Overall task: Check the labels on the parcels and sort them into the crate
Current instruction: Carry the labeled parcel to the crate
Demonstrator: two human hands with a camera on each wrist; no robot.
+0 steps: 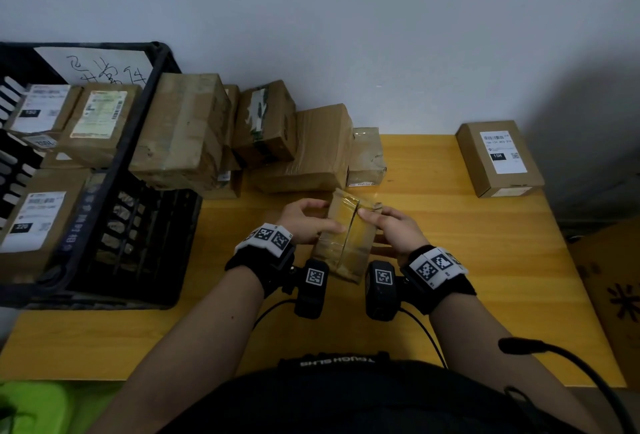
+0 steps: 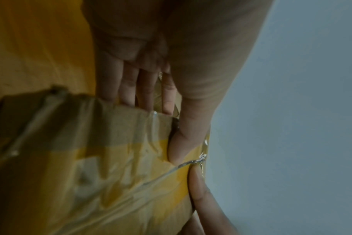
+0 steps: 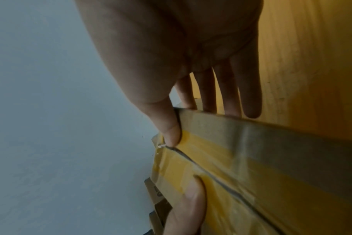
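Both hands hold 1 taped parcel above the table, near its middle. The left hand clamps its left side, thumb on top and fingers underneath. The right hand clamps the right side the same way, thumb pressed by the tape seam, fingers behind. The side facing up shows only tape. The crate stands at the table's left with labelled boxes inside. More boxes are piled by the wall just beside it. 1 labelled box lies apart at the far right.
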